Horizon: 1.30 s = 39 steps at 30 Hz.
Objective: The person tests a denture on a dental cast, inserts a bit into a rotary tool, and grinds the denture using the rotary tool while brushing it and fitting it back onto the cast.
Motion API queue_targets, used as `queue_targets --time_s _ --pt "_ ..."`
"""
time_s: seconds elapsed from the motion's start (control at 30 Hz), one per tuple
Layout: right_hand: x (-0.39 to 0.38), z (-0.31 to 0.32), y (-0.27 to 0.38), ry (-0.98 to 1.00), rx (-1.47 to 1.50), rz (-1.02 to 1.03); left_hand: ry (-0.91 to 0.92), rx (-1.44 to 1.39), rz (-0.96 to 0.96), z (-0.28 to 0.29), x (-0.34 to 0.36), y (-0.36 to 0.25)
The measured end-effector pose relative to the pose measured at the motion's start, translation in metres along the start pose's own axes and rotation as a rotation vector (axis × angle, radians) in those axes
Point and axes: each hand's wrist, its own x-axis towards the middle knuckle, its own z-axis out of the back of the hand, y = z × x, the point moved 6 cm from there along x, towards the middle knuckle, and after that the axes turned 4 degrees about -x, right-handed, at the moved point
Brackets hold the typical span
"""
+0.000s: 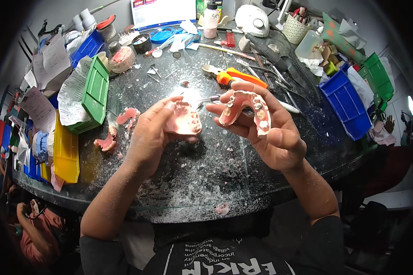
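Observation:
My left hand (147, 130) is closed around a pink dental cast (183, 120), gripping it from its left side under the bright light. Bumpy tooth shapes show along the cast's right edge. My right hand (282, 140) holds a horseshoe-shaped pink denture (263, 115) with pale teeth, tilted up with its arch at the top. The two pieces are close together but apart. A thin metal tool tip (209, 98) shows between my hands. To the left of my left hand, two pink denture pieces (127, 115) lie on the dusty dark table.
Orange-handled cutters (234, 77) and several slim tools lie beyond my right hand. Green (94, 94) and yellow (65, 153) bins stand at left, a blue bin (346, 105) at right. A pink ring-shaped scrap (222, 209) lies near the front edge. Another person (39, 233) sits at lower left.

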Motion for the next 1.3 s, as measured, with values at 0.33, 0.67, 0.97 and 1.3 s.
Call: queue_targets --time_s 0.33,0.67,0.97,1.3 --pt "0.003 -0.005 0.004 -0.009 0.070 -0.025 -0.125 1.296 -0.593 -0.008 -0.008 -0.026" --pt "-0.006 -0.011 -0.026 0.013 0.120 -0.420 0.250 0.410 -0.126 -0.041 -0.025 0.001" --pt "0.067 0.132 0.066 -0.568 -1.487 0.166 0.174 0.812 -0.145 -0.037 -0.027 0.001" --pt "0.087 0.197 0.060 -0.573 -1.804 0.262 0.017 1.287 -0.638 -0.039 -0.027 -0.010"
